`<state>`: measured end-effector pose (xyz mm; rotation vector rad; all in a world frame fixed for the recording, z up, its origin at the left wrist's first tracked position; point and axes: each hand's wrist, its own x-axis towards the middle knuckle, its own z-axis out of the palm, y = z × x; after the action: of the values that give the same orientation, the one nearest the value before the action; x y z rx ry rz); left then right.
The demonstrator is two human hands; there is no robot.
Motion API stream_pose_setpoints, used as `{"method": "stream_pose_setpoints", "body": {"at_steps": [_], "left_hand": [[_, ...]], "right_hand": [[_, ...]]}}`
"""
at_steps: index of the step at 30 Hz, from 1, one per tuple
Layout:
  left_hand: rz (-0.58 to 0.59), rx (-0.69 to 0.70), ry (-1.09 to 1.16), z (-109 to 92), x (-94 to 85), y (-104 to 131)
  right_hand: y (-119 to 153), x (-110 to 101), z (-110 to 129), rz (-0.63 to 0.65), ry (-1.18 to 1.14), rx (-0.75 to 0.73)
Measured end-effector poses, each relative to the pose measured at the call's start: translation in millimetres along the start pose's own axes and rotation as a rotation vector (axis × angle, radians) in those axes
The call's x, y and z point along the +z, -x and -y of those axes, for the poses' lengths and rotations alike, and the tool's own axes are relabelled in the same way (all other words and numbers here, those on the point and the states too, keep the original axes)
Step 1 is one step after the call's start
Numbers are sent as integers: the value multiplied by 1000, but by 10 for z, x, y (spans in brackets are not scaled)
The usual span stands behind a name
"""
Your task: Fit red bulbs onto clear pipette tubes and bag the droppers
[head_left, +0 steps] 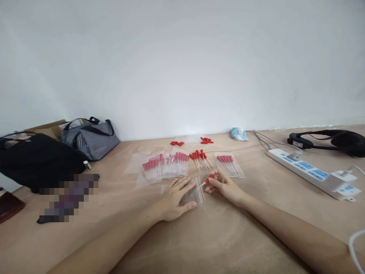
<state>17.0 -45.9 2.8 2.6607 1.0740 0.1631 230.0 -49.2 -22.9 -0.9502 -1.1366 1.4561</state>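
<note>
My left hand [175, 201] lies flat with fingers spread on a clear zip bag [200, 193], whose red-lined mouth faces right. Between the thumb and fingers of my right hand [226, 189] is a dropper [210, 178] with a red rubber bulb. Its clear tip points left at the bag's mouth; whether it is inside I cannot tell. Just beyond my hands is a small group of loose red-bulbed droppers [199, 156]. Bags filled with droppers [151, 167] overlap to the left, and one filled bag [229, 167] lies to the right.
Loose red bulbs [177, 143] and clear tubes [192, 139] lie near the wall. A power strip [302, 167], a tissue pack [239, 134] and a black headset [327, 139] are on the right. A striped bag [91, 139] and a black bag [40, 160] stand at left.
</note>
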Motion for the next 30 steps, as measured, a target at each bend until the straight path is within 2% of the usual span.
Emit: {"method": "stream_pose_setpoints", "body": {"at_steps": [5, 12, 18, 23, 27, 30], "left_hand": [[-34, 10, 9, -29, 61, -115], [-147, 85, 45, -82, 169, -249], [-357, 19, 89, -114, 58, -177], [-233, 96, 129, 23, -50, 37], [-162, 40, 139, 81, -35, 136], [-160, 15, 134, 75, -16, 131]], "right_hand": [[40, -49, 46, 104, 211, 95], [54, 4, 83, 61, 39, 227], [-39, -148, 58, 89, 35, 249], [-79, -291, 74, 89, 95, 229], [-54, -270, 94, 24, 107, 197], [-44, -214, 94, 2, 157, 174]]}}
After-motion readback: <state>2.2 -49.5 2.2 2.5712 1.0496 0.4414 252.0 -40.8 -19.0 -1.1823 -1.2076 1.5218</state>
